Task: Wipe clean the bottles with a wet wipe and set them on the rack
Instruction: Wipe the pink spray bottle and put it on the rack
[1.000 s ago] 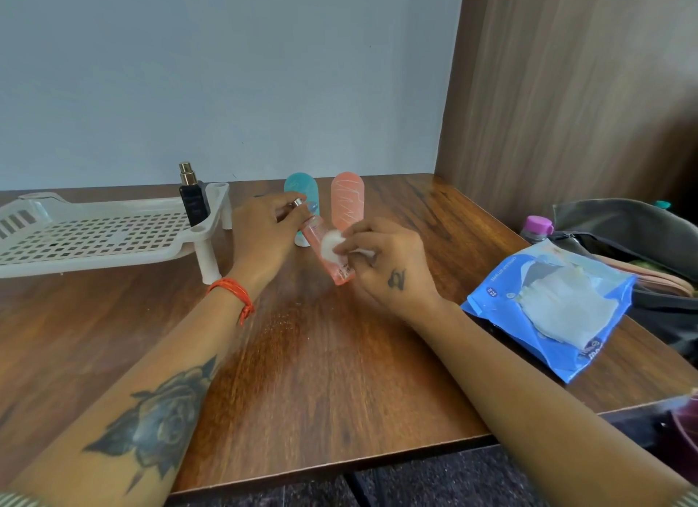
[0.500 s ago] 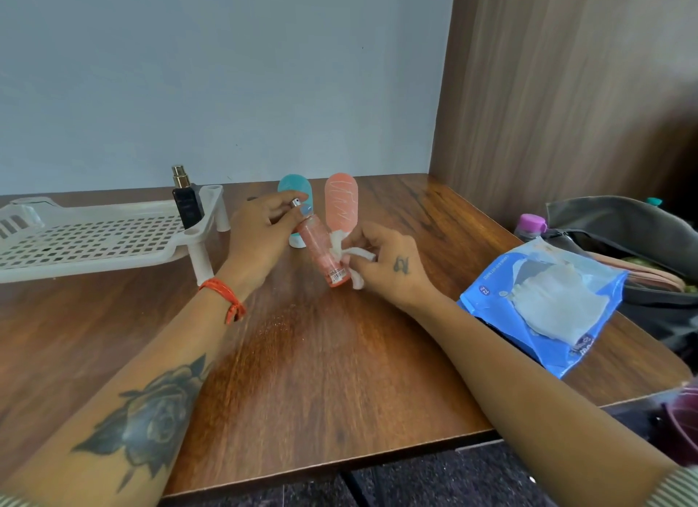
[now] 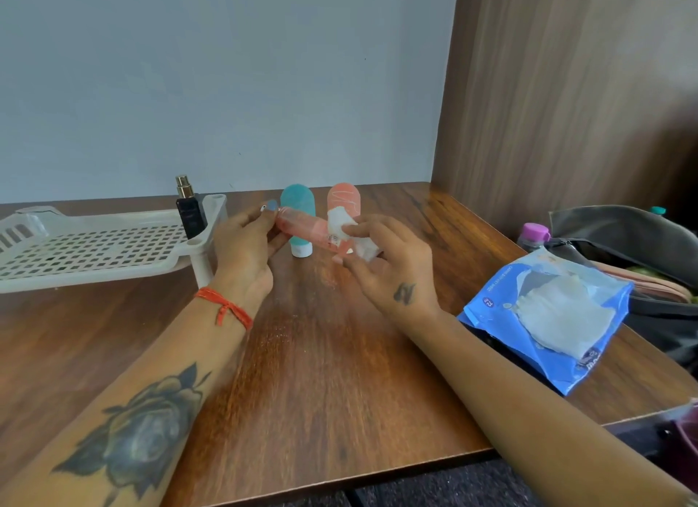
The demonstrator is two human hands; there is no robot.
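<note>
My left hand (image 3: pixel 245 249) pinches the cap end of a small clear pink bottle (image 3: pixel 302 228), held almost level above the table. My right hand (image 3: pixel 385 265) grips a crumpled white wet wipe (image 3: pixel 345 229) wrapped round the bottle's other end. Behind them stand a teal tube (image 3: pixel 298 204) on its white cap and a salmon tube (image 3: pixel 343 198), both upright on the table. A black perfume bottle (image 3: pixel 189 212) with a gold sprayer stands at the right corner of the white slotted rack (image 3: pixel 94 249).
A blue wet-wipe pack (image 3: pixel 547 317) lies open on the table's right side, a wipe sticking out. Beyond it sit a grey bag (image 3: pixel 623 234) and a bottle with a purple cap (image 3: pixel 534 232). A wooden panel wall rises at right.
The pink bottle has tipped from steeply tilted to nearly level and risen a little. My right hand has slid the wipe along it toward the bottom end.
</note>
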